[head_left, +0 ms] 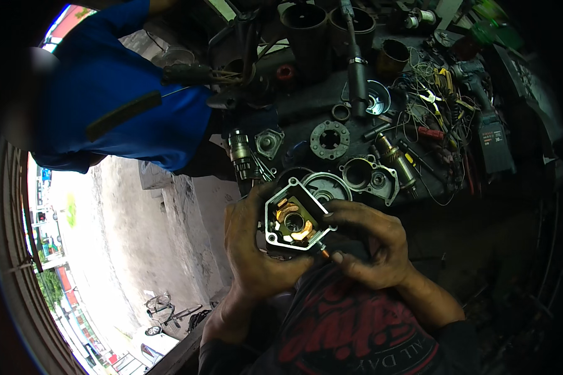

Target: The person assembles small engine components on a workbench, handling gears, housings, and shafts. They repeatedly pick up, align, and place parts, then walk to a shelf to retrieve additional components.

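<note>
Held up in front of my chest is a five-sided metal motor housing [319,208] with a bright rim. Inside it show copper-coloured pieces around a round central hole. My left hand [250,250] wraps around its left side, with the thumb below its lower edge. At the right corner, the fingers of my right hand [378,244] grip the rim, and the thumb lies close to a small copper-coloured stud [324,251] at the lower right. Just beyond the housing lies a round metal end cover [341,186], partly hidden behind it. A cast bracket with openings [389,183] rests to its right.
On the dark workbench lie a ring plate [329,140], a geared shaft [239,150], an armature [397,159], tangled wires and pliers [441,103]. A cordless power tool [491,134] stands right, with dark cans [303,31] behind. A person in blue [125,94] bends at left.
</note>
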The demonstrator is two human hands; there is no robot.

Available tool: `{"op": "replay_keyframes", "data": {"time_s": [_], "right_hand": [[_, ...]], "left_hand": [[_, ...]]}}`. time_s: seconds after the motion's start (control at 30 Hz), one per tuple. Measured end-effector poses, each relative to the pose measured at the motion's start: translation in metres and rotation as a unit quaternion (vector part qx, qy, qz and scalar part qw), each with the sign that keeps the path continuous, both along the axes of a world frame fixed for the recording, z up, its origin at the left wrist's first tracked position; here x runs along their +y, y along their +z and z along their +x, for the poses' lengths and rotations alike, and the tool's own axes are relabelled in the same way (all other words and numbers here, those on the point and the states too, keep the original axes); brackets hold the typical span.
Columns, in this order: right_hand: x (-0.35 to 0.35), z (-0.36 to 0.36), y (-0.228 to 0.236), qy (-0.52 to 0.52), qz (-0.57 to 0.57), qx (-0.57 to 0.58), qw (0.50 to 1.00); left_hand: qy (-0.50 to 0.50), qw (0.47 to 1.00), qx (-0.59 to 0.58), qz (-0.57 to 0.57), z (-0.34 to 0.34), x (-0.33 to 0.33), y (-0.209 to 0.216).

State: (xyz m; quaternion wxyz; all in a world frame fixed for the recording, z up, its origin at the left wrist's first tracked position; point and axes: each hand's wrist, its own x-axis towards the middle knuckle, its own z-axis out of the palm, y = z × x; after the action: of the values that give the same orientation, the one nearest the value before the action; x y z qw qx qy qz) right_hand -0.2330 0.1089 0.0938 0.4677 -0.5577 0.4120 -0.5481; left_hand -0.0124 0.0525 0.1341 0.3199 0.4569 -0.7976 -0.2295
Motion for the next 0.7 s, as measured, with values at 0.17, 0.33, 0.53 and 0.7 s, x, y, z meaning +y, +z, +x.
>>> {"op": "replay_keyframes", "data": {"time_s": [0.17,0.33,0.53,0.7], "right_hand": [[-0.0048,-0.0026,0.0054,-0.002,-0.039,0.009,0.999],[-0.0031,-0.0035,0.0084,-0.004,-0.031,0.010,0.999],[-0.0009,-0.0052,0.0085,-0.007,-0.042,0.008,0.999],[-0.0007,-0.0049,0.0089,-0.009,-0.044,0.003,0.999]], "left_hand": [[0.007,0.998,0.030,0.049,-0.0019,0.0002,0.0030],[0.016,0.995,0.062,0.077,-0.0034,0.0017,0.0008],[0.018,0.993,0.073,0.095,-0.0044,0.0046,-0.0008],[0.018,0.987,0.095,0.127,-0.0053,0.0050,-0.0023]]}}
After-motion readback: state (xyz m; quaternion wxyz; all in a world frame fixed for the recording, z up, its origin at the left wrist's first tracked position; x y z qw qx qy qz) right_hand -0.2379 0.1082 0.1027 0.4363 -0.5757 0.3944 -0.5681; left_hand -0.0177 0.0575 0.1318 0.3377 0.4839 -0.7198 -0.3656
